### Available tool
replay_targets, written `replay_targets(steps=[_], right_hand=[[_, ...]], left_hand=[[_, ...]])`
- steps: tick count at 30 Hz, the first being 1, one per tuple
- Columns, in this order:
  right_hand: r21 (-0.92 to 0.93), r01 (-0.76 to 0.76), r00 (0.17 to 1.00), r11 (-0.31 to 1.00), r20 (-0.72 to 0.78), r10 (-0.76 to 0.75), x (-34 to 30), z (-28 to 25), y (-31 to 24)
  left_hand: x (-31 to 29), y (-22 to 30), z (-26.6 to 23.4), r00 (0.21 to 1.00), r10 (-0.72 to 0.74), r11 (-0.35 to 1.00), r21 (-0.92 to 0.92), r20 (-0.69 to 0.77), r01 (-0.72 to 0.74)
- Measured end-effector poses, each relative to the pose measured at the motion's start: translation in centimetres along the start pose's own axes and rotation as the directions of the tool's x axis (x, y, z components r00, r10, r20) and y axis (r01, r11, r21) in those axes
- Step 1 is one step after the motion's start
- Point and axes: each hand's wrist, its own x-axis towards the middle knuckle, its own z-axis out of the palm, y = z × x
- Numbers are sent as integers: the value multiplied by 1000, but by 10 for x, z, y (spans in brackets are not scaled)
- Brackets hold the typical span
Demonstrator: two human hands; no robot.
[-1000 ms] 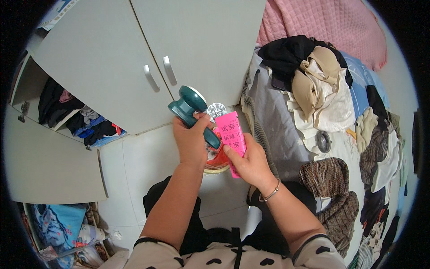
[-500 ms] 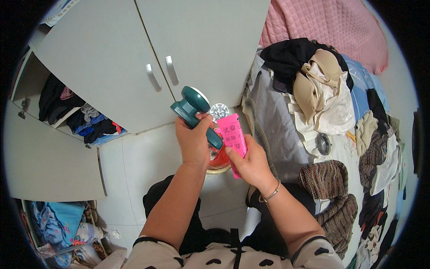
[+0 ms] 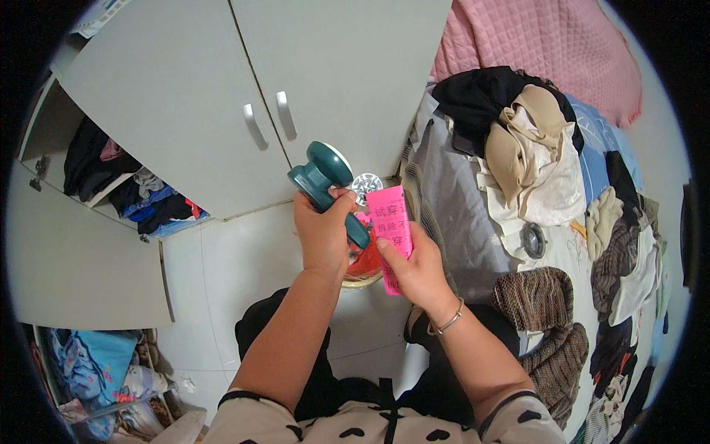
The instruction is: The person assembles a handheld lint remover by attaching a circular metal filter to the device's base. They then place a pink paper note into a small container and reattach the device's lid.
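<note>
Directly below the hands stands a small round bin (image 3: 362, 282) with something red (image 3: 363, 263) inside, partly hidden. A silvery patterned disc (image 3: 367, 184) shows just beyond it; whether it touches the bin I cannot tell. At left, an open cupboard (image 3: 111, 190) holds dark clothes (image 3: 90, 164) above its shelf and blue and black ones (image 3: 151, 207) beneath. Nearer, a low compartment (image 3: 112, 409) is packed with blue flowered cloth (image 3: 100, 362).

The left hand (image 3: 319, 226) is wrapped around the narrow handle of a dark green device (image 3: 322, 176), round head upward, above the bin's left side. The right hand (image 3: 416, 265) pinches a pink printed strip (image 3: 387, 211) between thumb and fingers, just beside the handle.

Bare tiled floor (image 3: 248, 255) lies left of the bin; closed cupboard doors (image 3: 347, 81) bound the far side, and the bed's draped edge (image 3: 470, 222) the right.
</note>
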Motion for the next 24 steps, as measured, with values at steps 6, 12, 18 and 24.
replay_targets(steps=[6, 12, 18, 24], right_hand=[[67, -51, 998, 996, 44, 48, -1, -2, -4], [-109, 37, 999, 993, 1, -37, 0, -2, -4], [-120, 26, 999, 992, -37, -30, -2, -4, -5], [-283, 60, 996, 957, -45, -76, -1, -5, -2]], left_hand=[[0, 2, -1, 1000, 19, 1000, 7, -9, -19], [-3, 1, 2, 995, 89, 992, 88, 51, -93], [-3, 1, 2, 977, 210, 938, 274, 38, -212], [-1, -5, 0, 967, 253, 910, 333, 19, -245]])
